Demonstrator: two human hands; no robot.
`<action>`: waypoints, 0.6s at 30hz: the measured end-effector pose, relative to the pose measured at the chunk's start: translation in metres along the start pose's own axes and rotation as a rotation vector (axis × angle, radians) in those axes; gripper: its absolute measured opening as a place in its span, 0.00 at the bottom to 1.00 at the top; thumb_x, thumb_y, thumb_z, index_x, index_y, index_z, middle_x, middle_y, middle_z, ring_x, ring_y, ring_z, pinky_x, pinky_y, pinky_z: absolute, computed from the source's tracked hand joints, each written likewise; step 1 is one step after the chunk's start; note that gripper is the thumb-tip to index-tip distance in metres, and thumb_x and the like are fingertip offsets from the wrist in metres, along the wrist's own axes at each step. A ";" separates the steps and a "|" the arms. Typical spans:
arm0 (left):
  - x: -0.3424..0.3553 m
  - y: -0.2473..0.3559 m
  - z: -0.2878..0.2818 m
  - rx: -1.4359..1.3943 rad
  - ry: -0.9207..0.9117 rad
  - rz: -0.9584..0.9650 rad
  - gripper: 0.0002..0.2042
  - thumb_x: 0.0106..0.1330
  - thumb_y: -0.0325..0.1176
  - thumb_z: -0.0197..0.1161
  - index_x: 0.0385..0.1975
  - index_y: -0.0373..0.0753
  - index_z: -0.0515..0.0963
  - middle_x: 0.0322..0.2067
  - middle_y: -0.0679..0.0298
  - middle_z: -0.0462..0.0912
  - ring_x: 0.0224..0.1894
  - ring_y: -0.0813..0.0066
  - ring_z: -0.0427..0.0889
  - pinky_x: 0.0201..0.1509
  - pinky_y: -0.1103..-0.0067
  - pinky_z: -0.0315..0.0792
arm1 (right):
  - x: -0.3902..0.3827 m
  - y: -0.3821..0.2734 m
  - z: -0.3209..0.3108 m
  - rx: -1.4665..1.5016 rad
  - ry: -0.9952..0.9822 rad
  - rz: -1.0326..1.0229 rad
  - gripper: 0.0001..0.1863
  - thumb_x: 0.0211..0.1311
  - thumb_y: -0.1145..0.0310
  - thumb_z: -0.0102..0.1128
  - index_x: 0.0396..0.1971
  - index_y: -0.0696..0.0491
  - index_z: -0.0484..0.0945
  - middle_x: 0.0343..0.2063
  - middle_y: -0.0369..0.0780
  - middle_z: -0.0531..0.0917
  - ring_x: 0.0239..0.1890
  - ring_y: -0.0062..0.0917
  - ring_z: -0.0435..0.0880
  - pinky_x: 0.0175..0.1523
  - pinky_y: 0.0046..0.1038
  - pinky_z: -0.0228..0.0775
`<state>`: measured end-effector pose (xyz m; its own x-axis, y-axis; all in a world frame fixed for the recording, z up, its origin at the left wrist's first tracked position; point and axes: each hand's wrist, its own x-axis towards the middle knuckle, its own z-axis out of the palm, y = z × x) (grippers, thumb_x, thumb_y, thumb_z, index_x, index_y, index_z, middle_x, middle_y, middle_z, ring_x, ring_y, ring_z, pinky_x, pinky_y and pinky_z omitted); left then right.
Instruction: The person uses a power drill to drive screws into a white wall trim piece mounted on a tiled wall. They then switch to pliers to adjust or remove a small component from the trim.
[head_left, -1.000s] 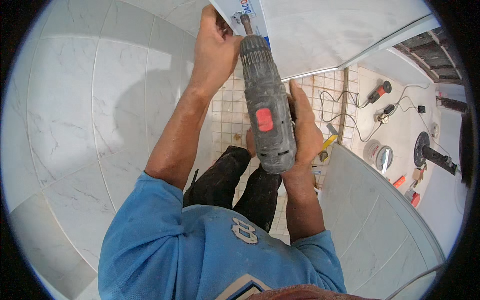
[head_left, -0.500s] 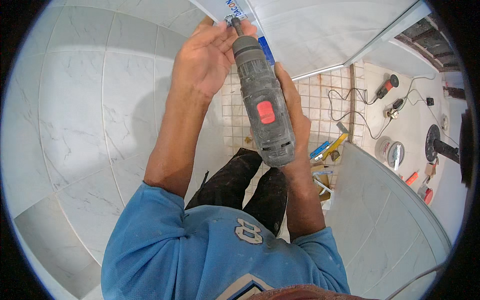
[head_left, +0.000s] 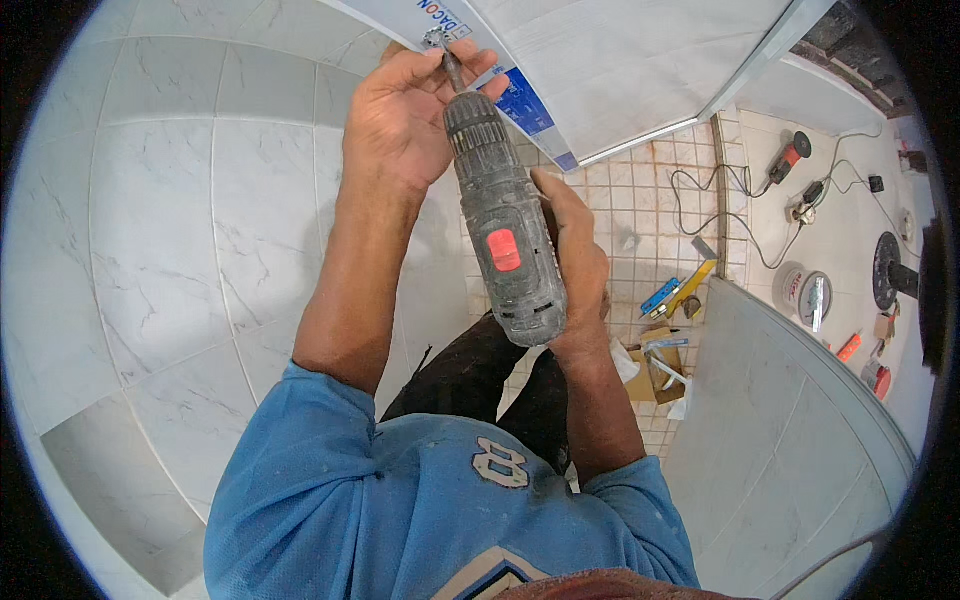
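My right hand (head_left: 575, 225) is wrapped round the grip of a dusty black cordless drill (head_left: 512, 215) with a red switch on top. The drill points up and slightly left. My left hand (head_left: 405, 115) is closed about the drill's bit (head_left: 455, 72), thumb and fingers on either side of its tip. At that tip sits a small shiny metal fitting (head_left: 437, 38), which the left fingers pinch. It lies against a white panel edge with blue printed film (head_left: 525, 105). The drill's grip is mostly hidden.
Marbled tile wall (head_left: 160, 200) rises on my left, and a low tiled partition (head_left: 790, 400) on my right. On the tiled floor (head_left: 640, 200) lie a yellow-handled square (head_left: 690, 285), a cardboard piece (head_left: 660, 368), an angle grinder (head_left: 790, 155) with its cord, and a bucket (head_left: 800, 292).
The drill and both hands have shifted slightly left relative to my view, and more of the blue film shows. Both hands keep their hold.
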<state>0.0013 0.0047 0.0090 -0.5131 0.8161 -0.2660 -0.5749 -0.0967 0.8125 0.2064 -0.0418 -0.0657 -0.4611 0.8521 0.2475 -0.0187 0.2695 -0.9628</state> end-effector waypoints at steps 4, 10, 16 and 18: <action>-0.002 -0.009 0.000 0.145 -0.046 0.088 0.13 0.70 0.25 0.60 0.51 0.28 0.70 0.47 0.43 0.84 0.59 0.36 0.81 0.69 0.43 0.73 | -0.011 0.014 0.014 0.154 0.078 0.091 0.37 0.53 0.60 0.77 0.64 0.56 0.76 0.69 0.54 0.75 0.50 0.40 0.91 0.55 0.33 0.82; -0.008 -0.017 0.004 0.304 -0.061 0.227 0.12 0.74 0.26 0.56 0.52 0.29 0.67 0.47 0.41 0.84 0.55 0.42 0.85 0.64 0.53 0.80 | 0.001 -0.010 -0.003 -0.021 -0.106 0.261 0.20 0.54 0.65 0.79 0.46 0.57 0.90 0.59 0.44 0.86 0.49 0.26 0.91 0.50 0.26 0.80; -0.008 -0.016 0.001 0.352 -0.074 0.253 0.12 0.75 0.27 0.56 0.53 0.28 0.67 0.47 0.42 0.85 0.56 0.45 0.86 0.63 0.57 0.80 | 0.000 -0.019 -0.008 -0.049 -0.086 0.250 0.20 0.53 0.62 0.81 0.47 0.52 0.90 0.49 0.40 0.90 0.41 0.26 0.93 0.43 0.29 0.82; -0.009 -0.014 0.006 0.371 -0.085 0.249 0.12 0.76 0.27 0.56 0.52 0.28 0.67 0.48 0.41 0.85 0.56 0.45 0.86 0.62 0.58 0.80 | -0.004 -0.017 -0.004 0.046 0.028 0.240 0.19 0.54 0.61 0.82 0.45 0.51 0.90 0.49 0.41 0.90 0.40 0.26 0.93 0.42 0.28 0.82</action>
<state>0.0177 0.0026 0.0029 -0.5436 0.8393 -0.0082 -0.1656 -0.0977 0.9813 0.2126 -0.0479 -0.0503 -0.4327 0.9015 0.0135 0.0476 0.0378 -0.9982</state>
